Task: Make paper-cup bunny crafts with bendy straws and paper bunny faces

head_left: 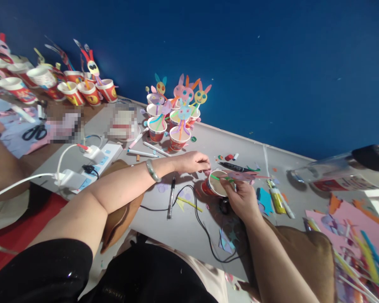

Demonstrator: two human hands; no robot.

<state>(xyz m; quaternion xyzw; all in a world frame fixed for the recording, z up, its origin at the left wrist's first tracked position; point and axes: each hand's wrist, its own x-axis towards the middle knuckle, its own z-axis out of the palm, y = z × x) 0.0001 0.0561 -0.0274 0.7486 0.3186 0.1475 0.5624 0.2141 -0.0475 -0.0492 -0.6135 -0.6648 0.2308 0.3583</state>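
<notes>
A red-and-white paper cup (217, 185) stands on the grey table in front of me. At its right rim my right hand (242, 197) is closed in a pinch on a green strip (215, 178), which crosses the cup's mouth. A pink paper cutout (244, 176) shows just above that hand, tilted and blurred. My left hand (194, 162), with a bangle at the wrist, is curled close to the cup's left rim. Something small and pinkish shows at its fingertips, too unclear to name. Behind the cup lies a black marker (233, 167).
Several finished paper cups with animal faces (180, 136) stand near the blue wall. More cups (88, 93) are at the left, beyond a power strip (97, 166). A pen (171, 197), a black cord (198, 210), a glue bottle (276, 198) and a clear bottle (344, 170) lie around.
</notes>
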